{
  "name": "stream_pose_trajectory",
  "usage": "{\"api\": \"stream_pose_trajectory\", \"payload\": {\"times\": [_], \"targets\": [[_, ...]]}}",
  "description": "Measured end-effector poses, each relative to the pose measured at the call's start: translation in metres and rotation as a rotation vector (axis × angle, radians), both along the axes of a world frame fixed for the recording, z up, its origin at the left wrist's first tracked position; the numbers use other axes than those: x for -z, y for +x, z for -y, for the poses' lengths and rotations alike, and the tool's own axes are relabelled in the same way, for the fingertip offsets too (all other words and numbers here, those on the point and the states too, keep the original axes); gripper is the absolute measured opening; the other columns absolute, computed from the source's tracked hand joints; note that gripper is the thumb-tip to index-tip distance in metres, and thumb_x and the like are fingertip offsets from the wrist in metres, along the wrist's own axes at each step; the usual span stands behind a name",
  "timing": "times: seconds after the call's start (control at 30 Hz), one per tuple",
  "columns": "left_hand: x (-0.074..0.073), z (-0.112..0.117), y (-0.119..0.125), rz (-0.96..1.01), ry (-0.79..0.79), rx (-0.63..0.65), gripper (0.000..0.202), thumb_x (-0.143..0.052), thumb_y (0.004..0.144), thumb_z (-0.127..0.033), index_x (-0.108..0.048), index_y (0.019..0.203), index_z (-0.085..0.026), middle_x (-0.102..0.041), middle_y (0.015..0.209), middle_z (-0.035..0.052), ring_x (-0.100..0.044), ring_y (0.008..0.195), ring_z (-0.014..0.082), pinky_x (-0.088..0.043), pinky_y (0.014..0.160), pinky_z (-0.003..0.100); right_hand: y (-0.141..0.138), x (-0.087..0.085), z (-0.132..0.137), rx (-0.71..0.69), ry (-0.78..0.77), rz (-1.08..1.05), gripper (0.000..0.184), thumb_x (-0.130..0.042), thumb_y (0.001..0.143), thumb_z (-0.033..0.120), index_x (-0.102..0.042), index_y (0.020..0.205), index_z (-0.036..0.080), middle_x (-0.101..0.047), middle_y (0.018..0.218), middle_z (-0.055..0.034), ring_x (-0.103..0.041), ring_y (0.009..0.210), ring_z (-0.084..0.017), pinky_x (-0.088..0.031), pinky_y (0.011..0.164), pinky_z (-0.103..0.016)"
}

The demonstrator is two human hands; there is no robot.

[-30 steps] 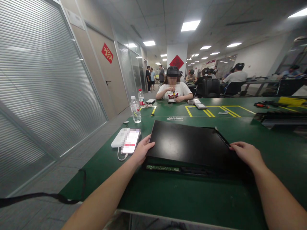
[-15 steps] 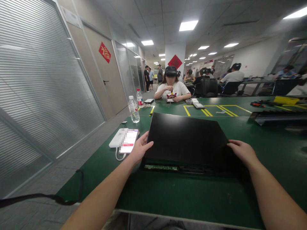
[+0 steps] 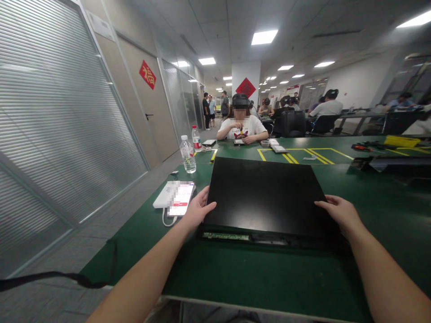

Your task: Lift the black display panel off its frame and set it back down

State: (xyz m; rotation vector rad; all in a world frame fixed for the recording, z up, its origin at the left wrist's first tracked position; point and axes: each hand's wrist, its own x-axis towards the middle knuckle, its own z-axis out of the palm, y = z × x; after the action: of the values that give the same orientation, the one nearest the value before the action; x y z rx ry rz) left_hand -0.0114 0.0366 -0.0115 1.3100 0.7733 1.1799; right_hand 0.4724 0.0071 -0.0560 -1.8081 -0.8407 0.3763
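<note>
A flat black display panel (image 3: pixel 266 193) lies before me over the green table, its glossy face upward. My left hand (image 3: pixel 199 208) grips its left edge, thumb on the face and fingers around the side. At the opposite edge, my right hand (image 3: pixel 338 213) is closed on the panel in the same way. Along the near edge a narrow green circuit board (image 3: pixel 225 237) shows, set in a dark strip. What lies under the panel is hidden.
On the left stand a clear water bottle (image 3: pixel 188 154), a red-labelled bottle (image 3: pixel 196 139) and a lit phone (image 3: pixel 182 199) beside a white box (image 3: pixel 164 195). A person (image 3: pixel 242 123) sits opposite. A yellow tray (image 3: pixel 402 141) and dark parts (image 3: pixel 387 163) lie to the right.
The panel has tilted a little, its right side shifting slightly, and the light reflection has moved from its far edge toward the near edge. Both hands keep their hold.
</note>
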Motion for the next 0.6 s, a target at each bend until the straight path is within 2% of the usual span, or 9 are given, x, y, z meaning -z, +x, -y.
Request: {"api": "stream_pose_trajectory", "payload": {"times": [0.1,0.23,0.43,0.6], "targets": [[0.003,-0.002,0.0,-0.031,-0.039,-0.022,0.093,-0.092,0.068,-0.027,-0.054,0.153,-0.018,-0.063,0.152,0.0174,-0.052,0.148,0.0388,-0.04,0.125,0.054,-0.003,-0.004,0.001,0.022,-0.026,-0.069,0.044,-0.085,0.058,0.033,-0.075,0.099,0.019,-0.079,0.099,-0.0133,-0.075,0.089,-0.028,-0.06,0.077,-0.038],[0.005,-0.002,0.001,-0.03,-0.083,-0.05,0.092,-0.092,0.066,-0.023,-0.055,0.15,-0.017,-0.067,0.147,0.018,-0.058,0.142,0.039,-0.043,0.123,0.056,-0.007,-0.012,0.005,0.057,-0.05,-0.045,0.04,-0.085,0.058,0.032,-0.076,0.095,0.019,-0.079,0.101,-0.0147,-0.074,0.091,-0.029,-0.059,0.076,-0.037],[0.004,-0.001,0.001,-0.026,-0.074,-0.046,0.084,-0.09,0.067,-0.019,-0.057,0.144,-0.017,-0.072,0.138,0.017,-0.064,0.136,0.0363,-0.045,0.12,0.054,-0.015,-0.022,0.009,0.059,-0.026,-0.06,0.034,-0.081,0.059,0.029,-0.076,0.092,0.019,-0.079,0.1,-0.0142,-0.073,0.093,-0.029,-0.057,0.075,-0.036],[0.01,-0.005,0.001,-0.043,-0.093,-0.058,0.083,-0.09,0.064,-0.016,-0.057,0.141,-0.018,-0.076,0.129,0.0159,-0.069,0.129,0.0366,-0.047,0.118,0.056,-0.021,-0.028,0.013,0.063,-0.032,-0.084,0.036,-0.08,0.062,0.03,-0.076,0.095,0.017,-0.079,0.102,-0.0158,-0.072,0.096,-0.029,-0.054,0.079,-0.034]]}}
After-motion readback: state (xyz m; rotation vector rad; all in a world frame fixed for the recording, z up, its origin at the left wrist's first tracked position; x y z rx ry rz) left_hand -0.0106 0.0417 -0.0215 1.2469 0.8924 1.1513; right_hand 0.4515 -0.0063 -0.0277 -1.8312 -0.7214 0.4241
